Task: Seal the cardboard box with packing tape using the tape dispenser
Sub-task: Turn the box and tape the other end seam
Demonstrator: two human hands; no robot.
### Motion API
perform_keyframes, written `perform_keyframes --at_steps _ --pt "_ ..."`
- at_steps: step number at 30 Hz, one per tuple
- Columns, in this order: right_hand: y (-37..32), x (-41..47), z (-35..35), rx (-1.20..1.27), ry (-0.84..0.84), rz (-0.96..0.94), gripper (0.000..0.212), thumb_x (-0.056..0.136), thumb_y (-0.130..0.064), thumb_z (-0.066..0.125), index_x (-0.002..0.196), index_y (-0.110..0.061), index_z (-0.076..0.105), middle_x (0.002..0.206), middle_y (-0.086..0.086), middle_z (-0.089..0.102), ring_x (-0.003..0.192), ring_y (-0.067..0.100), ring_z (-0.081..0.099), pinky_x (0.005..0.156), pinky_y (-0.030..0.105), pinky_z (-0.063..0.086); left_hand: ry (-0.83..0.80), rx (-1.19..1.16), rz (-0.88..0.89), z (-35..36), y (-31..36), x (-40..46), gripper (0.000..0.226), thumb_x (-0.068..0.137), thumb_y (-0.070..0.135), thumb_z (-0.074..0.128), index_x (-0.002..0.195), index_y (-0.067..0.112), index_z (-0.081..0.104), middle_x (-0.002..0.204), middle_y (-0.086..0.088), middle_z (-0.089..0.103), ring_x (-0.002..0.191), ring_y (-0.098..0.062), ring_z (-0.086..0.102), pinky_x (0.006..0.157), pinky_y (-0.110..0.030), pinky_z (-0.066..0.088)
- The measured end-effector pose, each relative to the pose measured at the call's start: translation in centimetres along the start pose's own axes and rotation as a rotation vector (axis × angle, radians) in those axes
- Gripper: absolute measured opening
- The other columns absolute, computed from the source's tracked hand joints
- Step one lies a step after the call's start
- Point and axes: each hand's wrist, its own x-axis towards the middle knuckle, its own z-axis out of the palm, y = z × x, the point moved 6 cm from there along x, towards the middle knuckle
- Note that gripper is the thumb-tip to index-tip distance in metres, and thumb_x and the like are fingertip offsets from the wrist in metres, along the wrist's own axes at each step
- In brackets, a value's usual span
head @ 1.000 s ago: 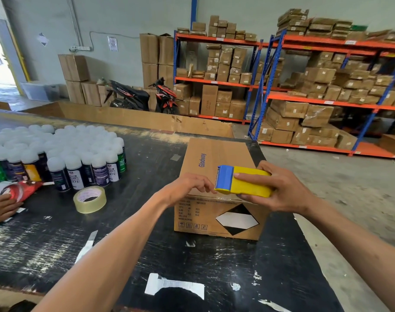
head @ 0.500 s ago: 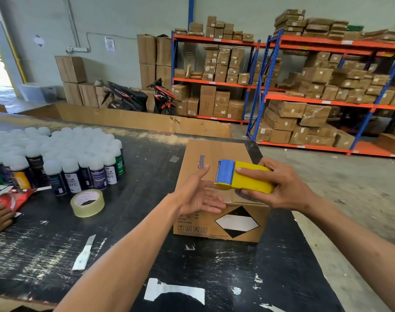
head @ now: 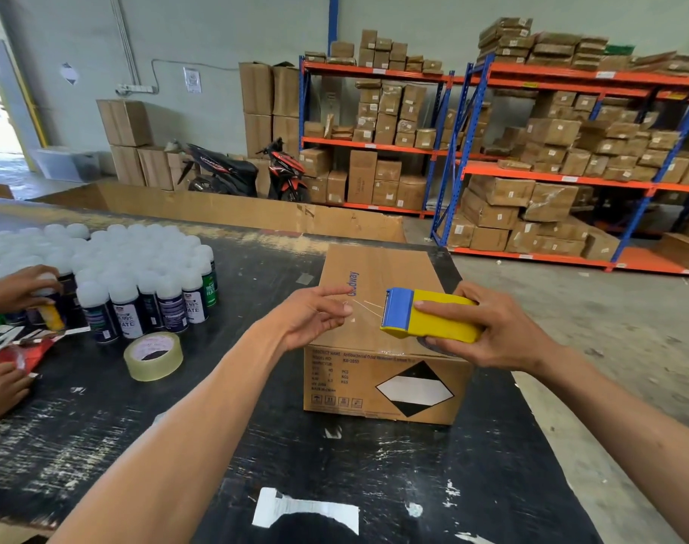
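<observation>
right hand grips the tape dispenser; left hand pinches the tape end. keep the strip taut and anchor it over the cardboard box seam.

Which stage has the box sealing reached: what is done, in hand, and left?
Done: the cardboard box flaps lie closed. In hand: the right hand grips the tape dispenser above the box; the left hand pinches the tape end drawn from it. Left: laying that strip along the top.

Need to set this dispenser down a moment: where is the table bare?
Bare patches: between the tape roll and the cardboard box, and the near tabletop between box and paper scrap. Crowded at left around the spray cans.
</observation>
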Motion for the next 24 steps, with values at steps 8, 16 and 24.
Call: perform_keyframes --at_steps 8,16,24 --pt "0.4 -0.4 0.6 -0.055 -0.095 0.057 0.059 0.085 -0.063 0.062 0.141 -0.048 0.049 0.098 -0.012 0.045 0.08 0.005 0.045 0.064 0.013 0.032 0.061 0.65 0.122 0.2 3.2 -0.7 0.039 0.079 -0.003 0.076 0.116 0.008 0.07 0.11 -0.013 0.069 0.094 -0.022 0.064 0.078 -0.027 0.055" --pt "0.4 -0.6 2.2 -0.115 -0.198 0.14 0.056 0.086 -0.07 0.053 0.139 -0.064 0.037 0.095 -0.013 0.042 0.078 0.003 0.044 0.062 0.014 0.031 0.21 0.396 -0.07 -1.8 1.5 -1.1 0.027 0.075 -0.004 0.081 0.1 -0.005 0.073 0.102 -0.017 0.077 0.091 -0.024 0.075 0.075 -0.027 0.061" --pt "-1.9 1.9 5.4 -0.205 -0.309 0.131 0.056 0.086 -0.068 0.056 0.14 -0.057 0.043 0.089 -0.009 0.042 0.072 0.008 0.041 0.055 0.016 0.024 0.458 0.33 -0.131 -6.0 -1.6 -2.3 0.018 0.078 -0.003 0.079 0.095 -0.005 0.074 0.091 -0.018 0.077 0.079 -0.025 0.075 0.071 -0.033 0.063"
